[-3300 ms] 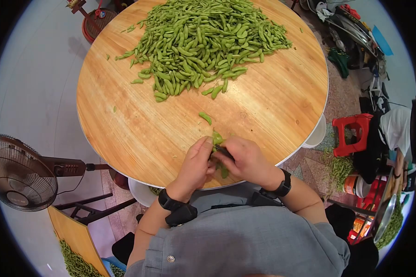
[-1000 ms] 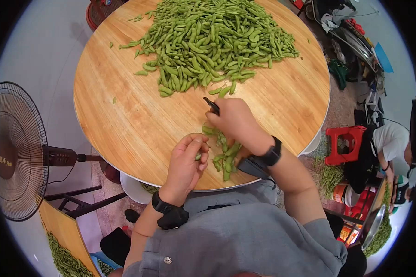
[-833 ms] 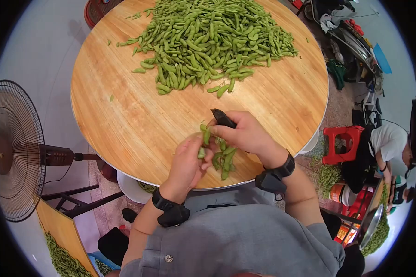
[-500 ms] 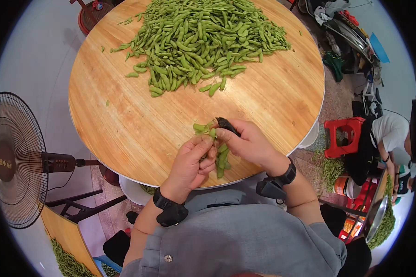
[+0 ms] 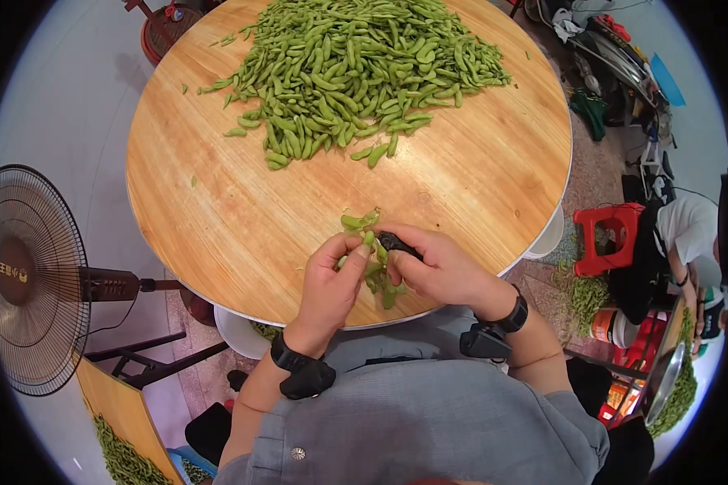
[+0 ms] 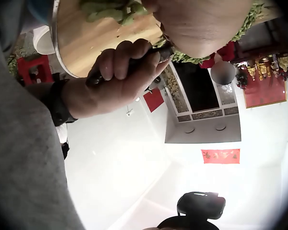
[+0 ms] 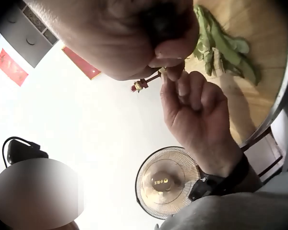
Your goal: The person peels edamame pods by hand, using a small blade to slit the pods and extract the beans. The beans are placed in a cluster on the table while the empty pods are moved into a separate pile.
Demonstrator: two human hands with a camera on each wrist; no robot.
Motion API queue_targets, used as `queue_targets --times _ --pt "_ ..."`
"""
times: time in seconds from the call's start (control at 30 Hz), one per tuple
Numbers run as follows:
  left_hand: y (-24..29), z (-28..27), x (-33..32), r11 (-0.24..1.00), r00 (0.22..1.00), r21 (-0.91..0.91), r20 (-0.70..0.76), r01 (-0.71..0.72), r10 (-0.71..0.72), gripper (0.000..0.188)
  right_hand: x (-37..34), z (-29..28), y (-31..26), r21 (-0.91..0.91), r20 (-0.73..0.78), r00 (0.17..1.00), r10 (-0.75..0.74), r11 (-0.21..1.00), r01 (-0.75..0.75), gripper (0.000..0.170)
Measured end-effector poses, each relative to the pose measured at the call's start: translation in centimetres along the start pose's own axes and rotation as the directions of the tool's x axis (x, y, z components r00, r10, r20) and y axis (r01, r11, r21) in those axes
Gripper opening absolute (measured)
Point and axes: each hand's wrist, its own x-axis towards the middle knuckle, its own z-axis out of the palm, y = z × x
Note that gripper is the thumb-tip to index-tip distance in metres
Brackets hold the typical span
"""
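My left hand [image 5: 332, 275] pinches a green edamame pod [image 5: 369, 239] between thumb and forefinger, near the table's front edge. Against its fingertips, my right hand [image 5: 441, 267] grips a short black hand tool [image 5: 396, 244]. In the left wrist view the right fingers curl round the tool's dark handle, and its tip [image 6: 165, 52] sticks out past the thumb. Cut pods [image 5: 388, 295] lie under the hands, and another pod [image 5: 356, 220] lies just beyond them. The right wrist view shows several pods [image 7: 225, 50] on the wood beside the left hand [image 7: 201, 112].
A large heap of edamame pods [image 5: 356, 73] covers the back of the round wooden table [image 5: 210, 226]. A standing fan [image 5: 32, 279] is at the left. At the right are a red stool [image 5: 607, 234], another person [image 5: 687, 230] and a metal basin [image 5: 667, 384].
One second ago my right hand was farther up the table with the tool, apart from the left. It has come back to the left fingertips, where both hands now meet at a pod.
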Motion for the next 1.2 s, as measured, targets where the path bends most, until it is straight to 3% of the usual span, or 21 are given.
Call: queue_targets --times 0.03,0.07,0.1,0.13,0.2,0.23,0.27,0.3,0.33,0.4,0.43,0.5,0.53,0.6,0.7,0.8,0.93,1.0,1.03,1.1,1.2 --pt "-0.3 -0.1 0.2 1.000 1.000 0.000 0.001 0.001 -0.001 0.008 0.1 0.0 0.3 0.000 -0.001 1.000 0.000 1.000 0.000 0.038" --pt "-0.6 -0.1 0.4 0.956 0.981 0.224 0.019 -0.190 0.191 0.007 0.3 0.1 0.6 -0.008 -0.002 1.000 -0.005 1.000 0.005 0.039" --pt "-0.7 -0.2 0.5 0.828 0.927 0.428 0.079 -0.363 0.366 0.007 0.5 0.1 0.6 -0.017 -0.002 1.000 -0.010 1.000 0.010 0.039" --pt "-0.8 -0.3 0.7 0.827 0.927 0.428 0.081 -0.363 0.365 0.007 0.6 0.2 0.4 -0.017 -0.004 1.000 -0.011 1.000 0.010 0.039" --pt "-0.8 -0.6 1.0 0.817 0.919 0.428 0.109 -0.387 0.378 0.008 0.8 0.3 -0.4 0.298 0.063 0.976 0.209 0.929 -0.218 0.040" --pt "-0.6 -0.9 0.9 0.816 0.919 0.427 0.110 -0.388 0.380 0.008 0.8 0.1 -0.6 0.297 0.062 0.976 0.207 0.930 -0.216 0.040" --pt "-0.4 -1.3 0.8 0.992 0.986 -0.033 0.115 -0.119 0.122 0.011 0.8 -0.1 -0.8 0.495 0.147 0.955 0.256 0.817 -0.295 0.040" --pt "-0.3 -1.5 0.6 0.859 0.964 -0.463 0.239 0.216 -0.113 0.013 0.9 -0.3 -0.9 0.659 0.242 0.928 0.282 0.655 -0.371 0.040" --pt "-0.3 -1.5 0.6 0.860 0.965 -0.463 0.238 0.213 -0.111 0.013 0.9 -0.3 -0.7 0.657 0.243 0.928 0.281 0.656 -0.371 0.040" --pt "-0.4 -1.4 0.5 0.660 0.920 -0.656 0.361 0.366 -0.151 0.015 0.8 -0.2 0.2 0.723 0.295 0.922 0.251 0.572 -0.387 0.042" --pt "-0.2 -1.2 0.5 0.661 0.920 -0.655 0.361 0.367 -0.152 0.015 0.8 -0.2 0.0 0.724 0.295 0.922 0.251 0.571 -0.387 0.042" --pt "0.4 -0.6 0.2 0.684 0.917 -0.614 0.318 0.394 -0.242 0.014 0.7 -0.2 -0.5 0.590 0.191 0.946 0.262 0.740 -0.324 0.033" --pt "0.3 -0.6 0.3 0.684 0.916 -0.613 0.319 0.396 -0.244 0.014 0.9 -0.1 -0.5 0.592 0.189 0.946 0.262 0.739 -0.323 0.033" --pt "0.0 -0.5 0.3 0.703 0.904 -0.571 0.309 0.424 -0.294 0.014 1.6 -0.1 -0.5 0.412 -0.047 0.964 0.260 0.885 -0.219 0.020" --pt "-0.6 -0.9 0.4 0.688 0.893 -0.579 0.370 0.438 -0.257 0.015 2.2 -0.3 0.1 0.326 -0.052 0.991 0.126 0.940 -0.102 0.012" --pt "-0.7 -1.0 0.3 0.629 0.873 -0.617 0.425 0.473 -0.240 0.016 2.0 -0.4 -0.5 0.353 -0.013 0.984 0.175 0.922 -0.159 0.013" --pt "-0.7 -0.7 0.3 0.664 0.841 -0.555 0.493 0.500 -0.222 0.018 1.9 -0.7 0.1 0.490 0.074 0.974 0.214 0.843 -0.222 0.014" --pt "0.0 -0.3 0.3 0.853 0.921 -0.359 0.231 0.379 -0.313 0.017 2.0 -0.8 0.2 0.444 0.030 0.976 0.215 0.872 -0.206 0.017" --pt "0.0 0.2 0.4 0.855 0.922 -0.355 0.232 0.378 -0.312 0.017 2.0 -0.9 0.0 0.445 0.028 0.977 0.211 0.873 -0.201 0.017" --pt "-0.1 1.1 0.4 0.986 0.984 -0.015 0.064 0.167 -0.165 0.015 1.8 -0.8 -0.4 0.261 0.001 0.975 0.222 0.941 -0.215 0.015" --pt "0.5 0.5 0.2 0.987 0.980 -0.031 0.127 0.157 -0.152 0.013 1.7 -0.7 -0.6 0.338 0.096 0.976 0.196 0.916 -0.217 0.011"
